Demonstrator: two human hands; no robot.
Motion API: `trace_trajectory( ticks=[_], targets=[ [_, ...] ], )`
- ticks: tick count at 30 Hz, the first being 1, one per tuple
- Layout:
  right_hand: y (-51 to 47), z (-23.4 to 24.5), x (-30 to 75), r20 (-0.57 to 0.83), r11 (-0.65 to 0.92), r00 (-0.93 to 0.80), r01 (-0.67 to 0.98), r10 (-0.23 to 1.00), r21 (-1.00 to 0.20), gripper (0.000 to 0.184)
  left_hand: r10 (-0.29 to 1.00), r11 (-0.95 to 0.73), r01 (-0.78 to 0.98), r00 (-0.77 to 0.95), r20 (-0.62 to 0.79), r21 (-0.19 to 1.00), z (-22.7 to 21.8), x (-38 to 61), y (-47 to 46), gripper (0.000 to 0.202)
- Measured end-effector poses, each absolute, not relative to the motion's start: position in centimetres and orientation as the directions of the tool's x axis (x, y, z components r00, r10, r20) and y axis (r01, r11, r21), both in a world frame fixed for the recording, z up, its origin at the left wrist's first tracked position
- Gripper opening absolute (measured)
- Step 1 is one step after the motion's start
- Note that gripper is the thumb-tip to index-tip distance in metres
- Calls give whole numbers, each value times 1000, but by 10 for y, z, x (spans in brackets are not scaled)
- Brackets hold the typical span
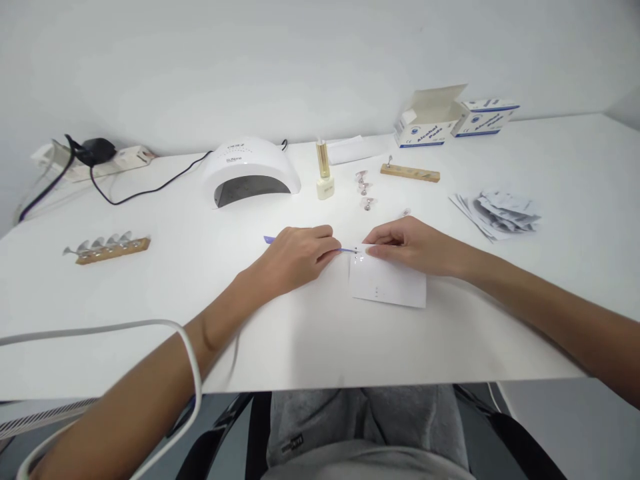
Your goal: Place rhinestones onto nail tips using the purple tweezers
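At my far left, a wooden rack [113, 247] holds a row of little shiny stands. My left hand [297, 257] is closed tight on a thin purple stick [270, 239]. Its tip is just beside my right hand [407, 245], whose fingers pinch together on the top edge of a white card [387, 287] in front of me. Farther back, another rack [410, 173] holds one stand. I cannot see inside the open box [427, 123].

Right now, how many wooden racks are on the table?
2. The left rack lies alone at the left side, filled; the back rack lies in front of the open box, nearly bare. None looks hidden.
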State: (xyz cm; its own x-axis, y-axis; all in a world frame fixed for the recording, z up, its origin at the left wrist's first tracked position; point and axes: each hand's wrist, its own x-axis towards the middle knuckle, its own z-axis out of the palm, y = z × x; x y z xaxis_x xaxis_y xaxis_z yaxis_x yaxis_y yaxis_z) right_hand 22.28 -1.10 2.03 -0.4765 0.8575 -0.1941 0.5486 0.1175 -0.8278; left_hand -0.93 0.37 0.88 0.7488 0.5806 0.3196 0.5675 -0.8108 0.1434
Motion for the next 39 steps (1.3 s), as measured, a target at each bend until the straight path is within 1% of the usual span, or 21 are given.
trace_trajectory(
  ticks=[8,15,22,28,33,39],
  targets=[
    [-8,17,226,-224,91,-498,531,838,-842,29,590,-807,550,739,325,215,8,-9,4,26],
    [-7,17,227,-242,66,-503,519,830,-852,28,601,-799,552,735,314,238,8,-9,4,26],
    [-8,18,227,-249,59,-488,533,836,-844,28,605,-797,559,732,314,231,8,-8,4,26],
    [-8,17,226,-212,106,-480,553,851,-826,28,631,-776,573,714,305,263,9,-7,3,22],
    [-8,16,226,-200,114,-477,551,856,-827,28,657,-753,587,692,300,297,10,-8,2,18],
    [-9,15,226,-193,114,-475,545,859,-831,24,648,-761,562,688,328,324,10,-9,2,17]
  ],
)
